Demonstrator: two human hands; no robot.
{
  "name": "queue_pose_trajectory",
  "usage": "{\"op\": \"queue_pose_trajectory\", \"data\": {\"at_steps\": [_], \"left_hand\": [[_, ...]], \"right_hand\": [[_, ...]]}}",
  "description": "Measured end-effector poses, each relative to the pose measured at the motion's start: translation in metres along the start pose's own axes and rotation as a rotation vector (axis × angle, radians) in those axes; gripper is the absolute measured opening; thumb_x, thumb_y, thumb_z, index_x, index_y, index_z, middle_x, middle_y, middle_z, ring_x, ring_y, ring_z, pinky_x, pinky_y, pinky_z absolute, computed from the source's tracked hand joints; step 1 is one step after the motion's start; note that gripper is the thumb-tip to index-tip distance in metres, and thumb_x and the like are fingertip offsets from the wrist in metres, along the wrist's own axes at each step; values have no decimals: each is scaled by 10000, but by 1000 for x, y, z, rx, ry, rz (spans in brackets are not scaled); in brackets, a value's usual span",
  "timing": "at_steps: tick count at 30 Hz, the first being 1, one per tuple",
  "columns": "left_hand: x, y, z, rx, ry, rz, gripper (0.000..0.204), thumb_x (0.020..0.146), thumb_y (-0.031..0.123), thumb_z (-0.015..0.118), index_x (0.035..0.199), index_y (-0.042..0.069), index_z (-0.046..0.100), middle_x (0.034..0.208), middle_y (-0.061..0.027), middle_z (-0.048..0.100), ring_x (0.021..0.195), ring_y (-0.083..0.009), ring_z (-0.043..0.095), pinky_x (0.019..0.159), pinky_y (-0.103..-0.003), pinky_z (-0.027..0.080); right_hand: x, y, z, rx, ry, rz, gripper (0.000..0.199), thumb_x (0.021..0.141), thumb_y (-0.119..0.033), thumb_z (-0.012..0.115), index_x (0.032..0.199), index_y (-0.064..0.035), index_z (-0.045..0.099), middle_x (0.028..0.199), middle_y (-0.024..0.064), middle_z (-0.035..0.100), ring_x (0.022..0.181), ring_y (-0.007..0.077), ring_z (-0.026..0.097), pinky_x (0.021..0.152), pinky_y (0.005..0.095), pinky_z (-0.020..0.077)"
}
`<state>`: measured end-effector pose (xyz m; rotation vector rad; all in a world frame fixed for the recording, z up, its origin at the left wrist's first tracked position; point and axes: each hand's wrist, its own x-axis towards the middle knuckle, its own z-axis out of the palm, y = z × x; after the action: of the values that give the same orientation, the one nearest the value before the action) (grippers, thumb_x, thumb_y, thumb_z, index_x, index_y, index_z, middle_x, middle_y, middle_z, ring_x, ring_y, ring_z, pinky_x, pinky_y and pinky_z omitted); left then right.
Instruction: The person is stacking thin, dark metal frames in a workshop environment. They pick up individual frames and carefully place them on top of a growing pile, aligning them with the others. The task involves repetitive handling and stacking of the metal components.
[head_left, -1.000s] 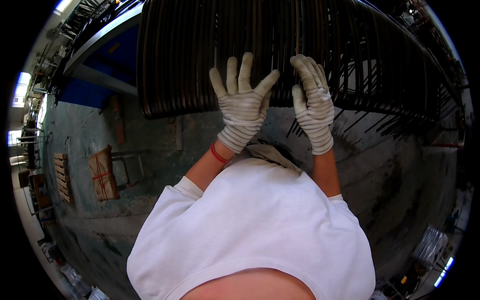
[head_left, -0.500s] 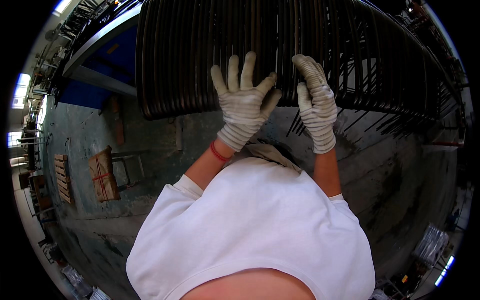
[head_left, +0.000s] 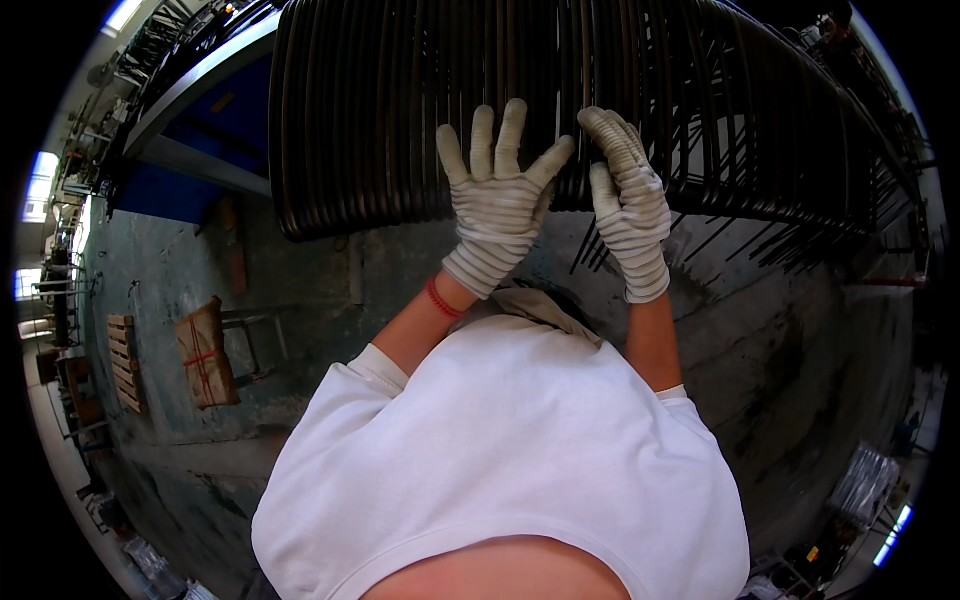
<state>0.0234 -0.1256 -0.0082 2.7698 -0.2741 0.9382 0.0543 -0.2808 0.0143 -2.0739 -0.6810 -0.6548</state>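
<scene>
A long row of dark, bent metal tubes [head_left: 340,120], packed side by side with rounded near ends, fills the upper middle. My left hand [head_left: 497,200], in a whitish ribbed work glove, lies over the tubes with its fingers spread. Its thumb side points toward my right hand [head_left: 632,195], which wears a matching glove. That right hand is turned edge-on among the tubes, fingers stretched forward and held together, thumb a little apart. Neither hand shows a tube in its grasp. The glove hides the right palm and whatever it touches.
On the left, a blue panel [head_left: 160,190] sits in a grey metal frame [head_left: 200,75]. A brown wrapped bundle tied with red cord [head_left: 207,355] and a wooden pallet [head_left: 126,362] lie on the floor there. Thin dark rods [head_left: 780,245] stick out under the tubes at right.
My left hand has shifted slightly right, nearer to my right hand, with its fingers still spread. My right hand has moved a touch left. Some tubes between them stand closer together.
</scene>
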Motion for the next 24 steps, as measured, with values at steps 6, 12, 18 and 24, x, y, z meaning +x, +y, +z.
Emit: {"op": "queue_pose_trajectory", "data": {"at_steps": [6, 12, 18, 24], "left_hand": [[-1, -1, 1, -6, 8, 24, 434, 732, 302, 683, 1161, 347, 630, 1432, -122, 381, 1329, -363, 315, 1094, -615, 85], [2, 0, 2, -103, 23, 22, 371, 695, 391, 712, 1043, 264, 683, 1409, -138, 393, 1303, -373, 318, 1084, -616, 95], [6, 5, 6, -105, -6, -25, 433, 686, 388, 733, 1100, 293, 647, 1418, -124, 391, 1315, -369, 323, 1093, -607, 96], [7, 9, 7, -98, 17, 2, 589, 674, 316, 744, 1235, 343, 565, 1427, -114, 378, 1318, -361, 319, 1089, -606, 116]], "right_hand": [[-4, -4, -4, 238, 25, 92, 449, 783, 101, 488, 1196, -45, 588, 1203, 115, 596, 1163, 272, 543, 1006, 342, 433], [-13, -9, -2, -15, 88, 40, 447, 773, 67, 497, 1195, -49, 586, 1195, 115, 591, 1152, 291, 536, 1039, 390, 393], [-23, -5, 2, -261, 97, 81, 492, 752, 58, 487, 1227, -54, 555, 1244, 125, 550, 1165, 318, 503, 1069, 438, 333], [-22, -1, -1, -184, 98, 52, 504, 743, 75, 495, 1228, -52, 553, 1227, 127, 561, 1149, 322, 516, 1049, 424, 363]]}}
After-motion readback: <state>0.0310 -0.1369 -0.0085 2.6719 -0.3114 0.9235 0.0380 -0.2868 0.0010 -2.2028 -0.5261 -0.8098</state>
